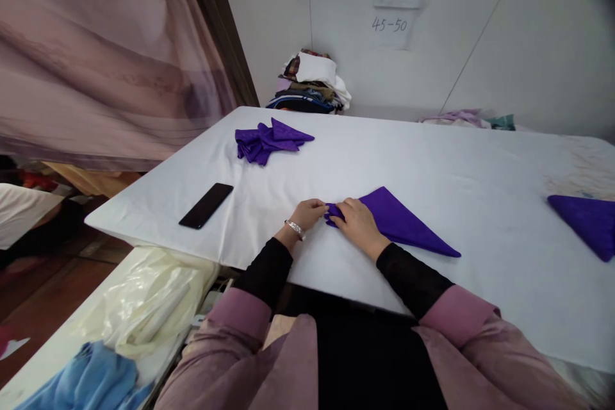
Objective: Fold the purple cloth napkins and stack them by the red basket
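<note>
A purple cloth napkin [401,221] lies on the white table in front of me, its right part spread flat in a triangle and its left end gathered into small folds. My left hand [309,214] pinches the tip of the gathered end between thumb and fingers. Over the folds just to the right, my right hand [356,223] presses down with thumb and fingers closed on the cloth. Part of the pleated section is hidden under the right hand's fingers.
Crumpled purple cloth [273,141] lies at the back left, near a black phone [206,205]. A folded purple napkin [586,223] sits at the far right. Stacked clothes [310,86] stand behind the white table [500,205]. A plastic bag [148,298] rests on a lower surface at left.
</note>
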The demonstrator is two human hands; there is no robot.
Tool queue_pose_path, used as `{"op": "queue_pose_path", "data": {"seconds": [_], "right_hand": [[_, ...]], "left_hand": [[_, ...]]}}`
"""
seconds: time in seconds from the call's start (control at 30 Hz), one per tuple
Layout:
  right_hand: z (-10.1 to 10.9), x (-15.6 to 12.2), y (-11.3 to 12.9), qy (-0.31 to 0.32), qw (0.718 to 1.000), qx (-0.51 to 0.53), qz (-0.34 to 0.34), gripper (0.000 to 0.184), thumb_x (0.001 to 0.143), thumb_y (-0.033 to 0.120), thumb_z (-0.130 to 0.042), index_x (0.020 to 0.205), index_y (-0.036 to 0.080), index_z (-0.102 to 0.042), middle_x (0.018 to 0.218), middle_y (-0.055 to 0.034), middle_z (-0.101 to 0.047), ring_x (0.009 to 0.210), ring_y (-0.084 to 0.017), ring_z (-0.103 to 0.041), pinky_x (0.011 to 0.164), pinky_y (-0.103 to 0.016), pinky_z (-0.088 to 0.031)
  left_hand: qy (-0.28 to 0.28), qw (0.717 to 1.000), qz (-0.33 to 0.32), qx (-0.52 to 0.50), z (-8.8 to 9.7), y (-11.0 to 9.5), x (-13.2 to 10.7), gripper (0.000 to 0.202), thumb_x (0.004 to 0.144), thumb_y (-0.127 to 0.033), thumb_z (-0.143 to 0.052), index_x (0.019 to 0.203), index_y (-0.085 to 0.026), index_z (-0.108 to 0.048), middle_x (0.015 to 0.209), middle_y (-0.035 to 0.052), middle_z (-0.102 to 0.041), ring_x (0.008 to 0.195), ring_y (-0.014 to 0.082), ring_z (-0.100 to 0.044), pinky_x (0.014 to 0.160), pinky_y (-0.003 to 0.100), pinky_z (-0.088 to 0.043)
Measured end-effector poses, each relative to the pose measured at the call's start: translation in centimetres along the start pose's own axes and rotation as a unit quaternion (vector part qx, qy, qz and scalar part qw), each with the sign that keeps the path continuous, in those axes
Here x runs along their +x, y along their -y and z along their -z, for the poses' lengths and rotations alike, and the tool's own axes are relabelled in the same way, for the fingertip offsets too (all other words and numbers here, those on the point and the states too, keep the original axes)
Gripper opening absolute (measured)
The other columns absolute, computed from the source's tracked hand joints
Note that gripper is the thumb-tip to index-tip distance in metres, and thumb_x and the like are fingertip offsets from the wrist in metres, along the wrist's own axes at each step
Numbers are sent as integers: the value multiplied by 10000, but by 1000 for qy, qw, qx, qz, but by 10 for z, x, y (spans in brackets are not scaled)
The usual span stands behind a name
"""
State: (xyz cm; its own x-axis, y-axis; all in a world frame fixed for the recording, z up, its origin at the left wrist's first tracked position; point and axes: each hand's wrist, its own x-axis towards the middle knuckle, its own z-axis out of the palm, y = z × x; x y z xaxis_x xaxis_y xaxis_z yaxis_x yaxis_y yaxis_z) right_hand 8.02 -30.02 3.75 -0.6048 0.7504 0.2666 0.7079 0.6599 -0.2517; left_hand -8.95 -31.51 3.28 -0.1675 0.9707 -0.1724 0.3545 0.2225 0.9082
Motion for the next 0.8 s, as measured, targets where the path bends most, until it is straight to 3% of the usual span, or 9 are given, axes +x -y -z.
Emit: {"op": "queue_pose_path", "data": {"seconds": [0.27, 0.37, 0.53, 0.67, 0.8], "right_hand": [[1, 2, 4, -17, 1000, -4, 14, 207, 929, 290, -444, 913, 180, -619, 899, -77, -591, 857, -213, -513, 738, -321, -361], [2, 2, 3, -23, 999, -5, 24, 229, 935, 225, -411, 930, 180, -636, 890, -75, -595, 842, -207, -510, 737, -320, -355], [4, 0, 2, -30, 999, -13, 30, 261, 939, 209, -392, 947, 167, -650, 883, -85, -593, 833, -208, -503, 729, -323, -348], [3, 0, 3, -28, 999, -24, 32, 242, 929, 191, -415, 907, 159, -654, 857, -84, -591, 811, -200, -498, 703, -317, -335], [0, 1, 3, -46, 998, -30, 38, 192, 909, 181, -465, 873, 160, -653, 837, -69, -595, 781, -186, -495, 681, -305, -318]], "left_hand": [[56, 993, 3, -105, 5, 0, -8, 163, 663, -319, -636, 714, -168, -605, 455, -78, -423, 421, 60, -349, 448, 213, -287], [22, 995, -16, -92, 4, 4, -9, 162, 668, -305, -622, 761, -173, -625, 502, -62, -484, 454, 76, -405, 481, 226, -334], [-104, 989, -45, 95, 2, 9, -20, 199, 720, -385, -594, 688, -193, -635, 689, 2, -634, 646, 138, -555, 594, 257, -402], [-93, 972, -16, 217, -2, 3, -30, 308, 762, -491, -552, 671, -215, -653, 738, 9, -666, 670, 156, -570, 571, 264, -374], [-82, 960, 0, 267, -6, -4, -29, 329, 769, -518, -544, 674, -227, -665, 736, 8, -669, 664, 157, -565, 564, 263, -351]]}}
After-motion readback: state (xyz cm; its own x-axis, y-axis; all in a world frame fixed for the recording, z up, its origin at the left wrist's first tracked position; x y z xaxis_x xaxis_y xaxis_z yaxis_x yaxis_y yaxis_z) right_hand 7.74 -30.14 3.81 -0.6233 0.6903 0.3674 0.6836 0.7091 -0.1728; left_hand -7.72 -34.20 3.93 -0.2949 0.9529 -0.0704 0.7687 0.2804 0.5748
